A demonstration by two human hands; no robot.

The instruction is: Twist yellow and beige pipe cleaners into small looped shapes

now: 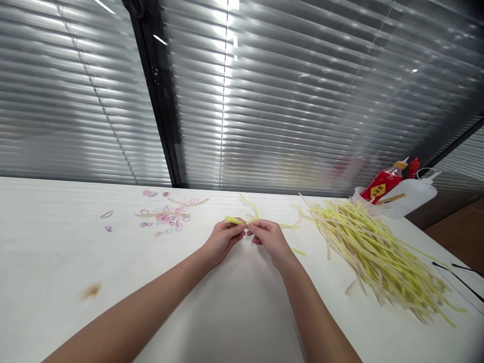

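Handling the yellow piece (233, 220): it is being judged light, soft and bendable, with little slip and small risk of snapping; a gentle fingertip hold near the middle is being favoured, since a hard squeeze might flatten it.
Yellow look: a thin, pale-bright length is being shown, one blunt end pointing left; whether several strands are being bunched in it cannot be told.
Midway spot: the piece is being held between both hands, over the white table (45, 242).
Left hand (223, 242): the piece is being pinched between thumb and fingertips.
Right hand (270, 239): it is being pinched just beside, fingertips almost meeting.
Loose strands (291, 226): these are being seen beyond and right of the hands.
Strand pile (378, 247): yellow and beige lengths are being heaped at the right.
Coloured loops (164, 218): these are being seen scattered at the far left.
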